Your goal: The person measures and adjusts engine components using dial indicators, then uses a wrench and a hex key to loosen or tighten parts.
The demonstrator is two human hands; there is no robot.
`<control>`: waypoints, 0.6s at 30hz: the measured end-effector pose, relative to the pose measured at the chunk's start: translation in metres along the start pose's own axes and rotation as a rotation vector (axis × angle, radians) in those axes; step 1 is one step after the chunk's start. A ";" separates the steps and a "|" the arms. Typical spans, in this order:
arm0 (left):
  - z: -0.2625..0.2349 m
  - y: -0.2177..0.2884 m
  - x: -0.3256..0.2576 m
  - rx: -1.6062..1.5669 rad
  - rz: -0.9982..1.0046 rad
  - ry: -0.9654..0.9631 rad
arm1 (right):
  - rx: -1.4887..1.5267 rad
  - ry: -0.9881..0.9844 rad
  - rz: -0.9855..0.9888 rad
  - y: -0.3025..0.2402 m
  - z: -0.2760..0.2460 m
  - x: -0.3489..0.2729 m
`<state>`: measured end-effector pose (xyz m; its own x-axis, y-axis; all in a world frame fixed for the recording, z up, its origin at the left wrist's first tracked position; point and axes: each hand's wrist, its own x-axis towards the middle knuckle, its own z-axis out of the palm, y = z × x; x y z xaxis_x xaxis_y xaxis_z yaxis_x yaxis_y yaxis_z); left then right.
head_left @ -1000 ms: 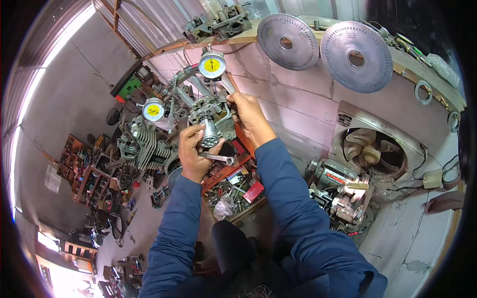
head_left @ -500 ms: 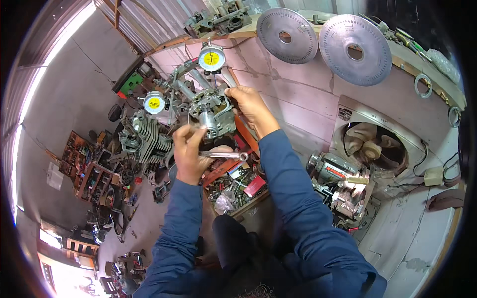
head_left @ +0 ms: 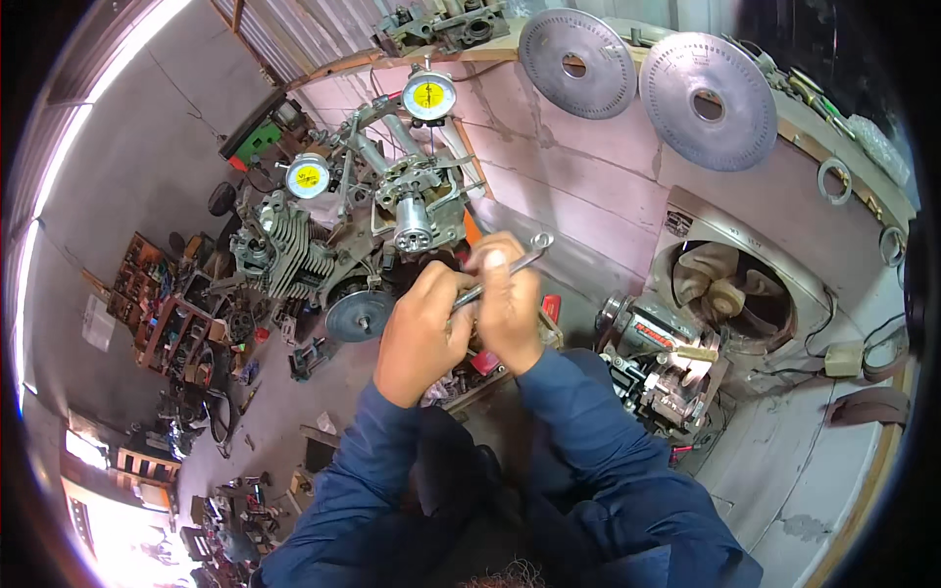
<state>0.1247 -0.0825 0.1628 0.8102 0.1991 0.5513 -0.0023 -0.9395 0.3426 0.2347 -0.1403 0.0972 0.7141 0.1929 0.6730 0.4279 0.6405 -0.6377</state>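
Observation:
A ring-ended wrench [head_left: 526,260] lies slanted between my two hands, its ring end pointing up and right. My left hand [head_left: 420,333] is closed around its lower part. My right hand [head_left: 510,309] is closed on its shaft, with the thumb on top. Just beyond my hands stands a metal engine assembly [head_left: 412,223] with a round cylindrical part facing me; neither hand touches it. One yellow-faced dial gauge [head_left: 428,97] is mounted above the assembly, and another dial gauge [head_left: 308,176] sits to its left.
A finned engine cylinder [head_left: 294,260] and a grey disc [head_left: 359,316] are at left. Below my hands is a partly hidden tray of tools. A motor-driven machine [head_left: 652,333] and a fan [head_left: 727,294] stand at right. Two graduated discs [head_left: 706,142] lean along the ledge.
Both hands have left the engine assembly and come together nearer my body. The right hand, earlier at the assembly's top, now grips the wrench along with the left. The view has shifted slightly.

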 end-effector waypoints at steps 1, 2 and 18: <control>-0.007 0.009 0.008 -0.010 0.136 -0.033 | 0.091 0.158 0.067 0.007 -0.005 0.006; -0.016 0.008 0.012 0.147 0.274 0.035 | 0.262 0.236 0.241 0.003 -0.009 0.017; -0.039 -0.095 0.085 0.647 1.083 0.003 | -0.026 -0.211 0.565 0.082 0.000 0.127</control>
<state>0.1714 0.0343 0.2071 0.5706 -0.7571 0.3180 -0.3755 -0.5850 -0.7189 0.3603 -0.0633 0.1303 0.7105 0.6430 0.2857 0.0300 0.3780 -0.9253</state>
